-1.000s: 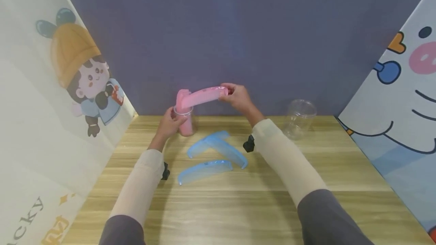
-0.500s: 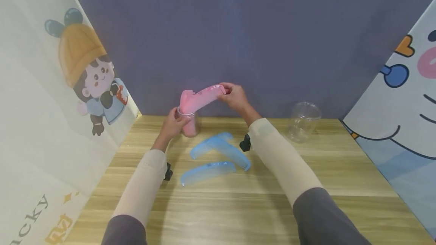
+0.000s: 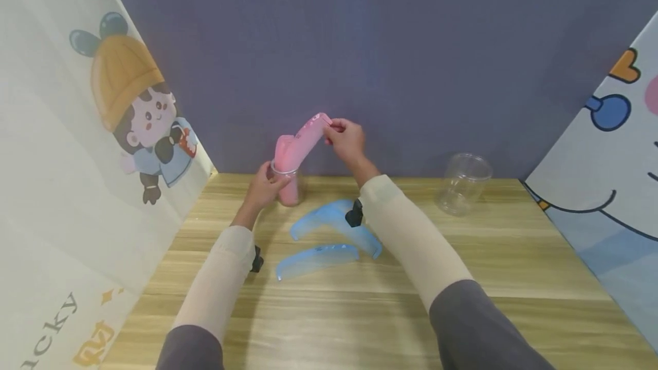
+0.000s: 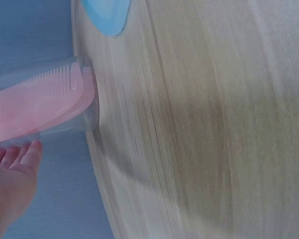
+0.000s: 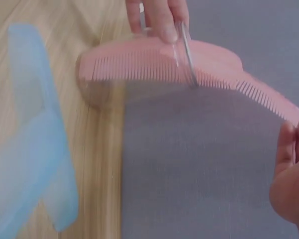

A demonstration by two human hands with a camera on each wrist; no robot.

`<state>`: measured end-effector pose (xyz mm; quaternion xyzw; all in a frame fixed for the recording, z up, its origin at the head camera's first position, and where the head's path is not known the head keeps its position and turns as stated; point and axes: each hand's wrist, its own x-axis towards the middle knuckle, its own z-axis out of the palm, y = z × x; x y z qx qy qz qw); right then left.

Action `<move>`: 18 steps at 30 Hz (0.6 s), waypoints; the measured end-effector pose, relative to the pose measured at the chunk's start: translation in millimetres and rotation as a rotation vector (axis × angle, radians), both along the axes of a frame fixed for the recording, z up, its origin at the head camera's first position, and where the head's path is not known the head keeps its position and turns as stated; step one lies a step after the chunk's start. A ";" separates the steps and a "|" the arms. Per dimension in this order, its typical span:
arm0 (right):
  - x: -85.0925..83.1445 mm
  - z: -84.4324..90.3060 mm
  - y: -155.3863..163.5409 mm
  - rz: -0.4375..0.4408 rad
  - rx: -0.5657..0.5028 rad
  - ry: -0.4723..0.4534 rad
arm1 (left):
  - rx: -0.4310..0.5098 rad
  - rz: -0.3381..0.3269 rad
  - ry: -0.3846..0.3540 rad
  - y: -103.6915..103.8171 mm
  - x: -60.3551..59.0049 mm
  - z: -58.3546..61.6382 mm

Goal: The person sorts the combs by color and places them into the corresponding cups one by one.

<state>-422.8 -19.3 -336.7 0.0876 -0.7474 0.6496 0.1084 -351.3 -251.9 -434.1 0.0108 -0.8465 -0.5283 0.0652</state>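
Observation:
My left hand (image 3: 262,192) grips a clear plastic cup (image 3: 284,172) near its rim, at the back of the table. A pink comb (image 3: 283,152) stands upright inside this cup. My right hand (image 3: 346,140) pinches the upper end of a second pink comb (image 3: 312,133), whose lower end is in the cup's mouth. That comb leans to the right, and the right wrist view shows its teeth (image 5: 261,97) facing down. In the left wrist view, pink comb teeth (image 4: 45,82) show through the cup wall. Several blue combs (image 3: 317,258) lie in front of the cup.
A second clear cup (image 3: 464,184) stands upright at the back right. Two of the blue combs (image 3: 313,221) overlap, partly under my right wrist's black camera (image 3: 354,213). A dark grey panel (image 3: 390,61) rises behind the wooden table (image 3: 390,313), with printed panels at both sides.
My right hand has raised its end of the pink comb and brought it leftward, so the comb is steeper over the cup. My left hand keeps holding the cup.

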 end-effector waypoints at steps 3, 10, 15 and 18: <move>-0.9 2.5 -10.0 0.002 -0.055 -0.016 | -0.003 0.001 0.000 -1.3 -1.1 -0.6; 3.4 0.4 -22.8 0.196 -0.025 -0.065 | 0.007 -0.006 -0.006 -2.0 -2.4 -0.6; 5.8 -7.0 -23.3 0.363 0.022 -0.158 | 0.006 -0.011 -0.026 -2.9 -2.9 -0.8; 6.0 -10.0 -21.3 0.397 0.051 -0.177 | -0.002 -0.008 -0.035 -3.4 -3.3 -1.2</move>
